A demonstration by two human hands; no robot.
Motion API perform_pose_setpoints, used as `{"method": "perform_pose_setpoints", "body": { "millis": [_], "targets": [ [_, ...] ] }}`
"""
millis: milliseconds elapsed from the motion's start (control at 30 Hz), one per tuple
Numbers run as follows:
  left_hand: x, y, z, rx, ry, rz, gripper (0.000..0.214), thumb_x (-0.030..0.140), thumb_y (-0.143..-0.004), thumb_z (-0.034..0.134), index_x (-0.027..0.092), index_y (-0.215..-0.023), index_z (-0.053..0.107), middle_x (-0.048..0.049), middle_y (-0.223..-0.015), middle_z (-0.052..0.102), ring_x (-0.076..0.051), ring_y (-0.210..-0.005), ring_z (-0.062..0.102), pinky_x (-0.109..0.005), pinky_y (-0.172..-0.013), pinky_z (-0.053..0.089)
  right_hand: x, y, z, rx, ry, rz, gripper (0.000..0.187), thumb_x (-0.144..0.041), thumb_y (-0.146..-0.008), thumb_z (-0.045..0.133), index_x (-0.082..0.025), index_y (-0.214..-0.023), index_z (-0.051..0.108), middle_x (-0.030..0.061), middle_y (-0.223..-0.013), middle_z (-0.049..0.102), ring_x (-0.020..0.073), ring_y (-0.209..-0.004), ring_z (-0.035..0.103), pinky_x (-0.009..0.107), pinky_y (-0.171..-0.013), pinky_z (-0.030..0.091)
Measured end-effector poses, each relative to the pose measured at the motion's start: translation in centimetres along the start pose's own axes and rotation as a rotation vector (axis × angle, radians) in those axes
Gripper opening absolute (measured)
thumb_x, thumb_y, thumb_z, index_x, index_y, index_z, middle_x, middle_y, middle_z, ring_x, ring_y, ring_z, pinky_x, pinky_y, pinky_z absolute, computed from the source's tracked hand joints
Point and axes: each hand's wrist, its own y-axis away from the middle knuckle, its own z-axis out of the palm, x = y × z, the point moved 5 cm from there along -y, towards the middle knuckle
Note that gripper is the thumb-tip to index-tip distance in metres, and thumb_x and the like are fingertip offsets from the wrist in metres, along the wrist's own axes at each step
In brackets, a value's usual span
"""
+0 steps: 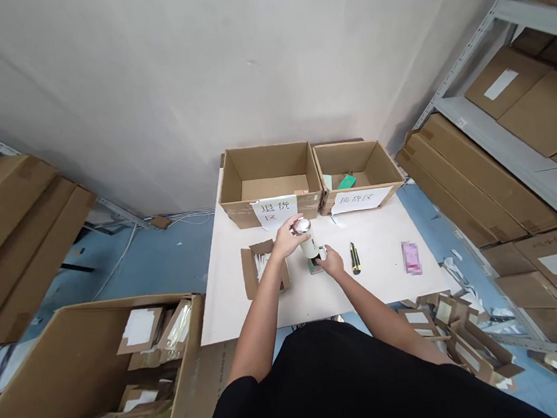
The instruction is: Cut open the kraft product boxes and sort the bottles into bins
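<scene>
A white tumbler with a shiny silver lid stands slightly tilted over the middle of the table. My left hand is wrapped round its upper part, just under the lid. At the lower end, my right hand closes on its dark base, where a pale handle-like piece shows. Below the base a small greenish item is partly visible; its kind I cannot make out. Left of the tumbler sits a small open carton with white packing inside, partly covered by my left forearm. A yellow and black box cutter lies right of my right hand.
Two open cardboard boxes with paper signs, one left and one right, stand at the table's back. A pink packet lies at right. A large carton of parcels stands left; shelves and discarded cartons are right.
</scene>
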Motion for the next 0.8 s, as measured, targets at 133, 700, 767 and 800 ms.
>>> {"method": "perform_pose_setpoints", "body": {
  "millis": [133, 700, 767, 800],
  "targets": [
    [-3.0, 0.2, 1.2, -0.022, -0.001, 0.02, 0.078, 0.028, -0.067, 0.09, 0.022, -0.141, 0.065, -0.0116, -0.144, 0.065, -0.027, -0.129, 0.062, -0.042, -0.114, 0.048, 0.4, -1.0, 0.8, 0.065, 0.053, -0.01, 0.036, -0.034, -0.102, 0.046, -0.019, -0.102, 0.079, 0.0123, -0.095, 0.079, 0.0252, -0.094, 0.073, 0.028, -0.079, 0.049],
    [-11.4, 2.7, 8.4, -0.503, -0.483, 0.205, 0.071, 0.008, -0.063, 0.076, 0.026, -0.131, 0.071, -0.0096, -0.136, 0.069, -0.031, -0.141, 0.053, -0.051, -0.128, 0.032, 1.4, -1.4, 0.7, 0.015, -0.152, 0.019, 0.058, -0.053, -0.103, 0.041, -0.021, -0.063, 0.069, 0.0066, -0.067, 0.072, 0.0205, -0.072, 0.066, 0.026, -0.068, 0.044],
    [-12.4, 2.9, 8.2, -0.465, -0.461, 0.183, 0.065, 0.012, -0.066, 0.075, 0.026, -0.13, 0.071, -0.01, -0.141, 0.067, -0.031, -0.146, 0.049, -0.05, -0.129, 0.03, 1.3, -1.3, 0.8, 0.006, -0.135, 0.02, 0.053, -0.047, -0.103, 0.044, -0.021, -0.064, 0.069, 0.0064, -0.069, 0.073, 0.0198, -0.073, 0.067, 0.025, -0.069, 0.044],
    [-12.9, 2.8, 7.7, -0.391, -0.446, 0.138, 0.06, 0.016, -0.07, 0.074, 0.025, -0.13, 0.071, -0.0109, -0.143, 0.065, -0.031, -0.148, 0.047, -0.05, -0.128, 0.031, 1.2, -1.2, 0.9, 0.006, -0.123, 0.018, 0.05, -0.043, -0.103, 0.044, -0.021, -0.065, 0.069, 0.0065, -0.071, 0.073, 0.0197, -0.074, 0.068, 0.025, -0.07, 0.045]
  ]
}}
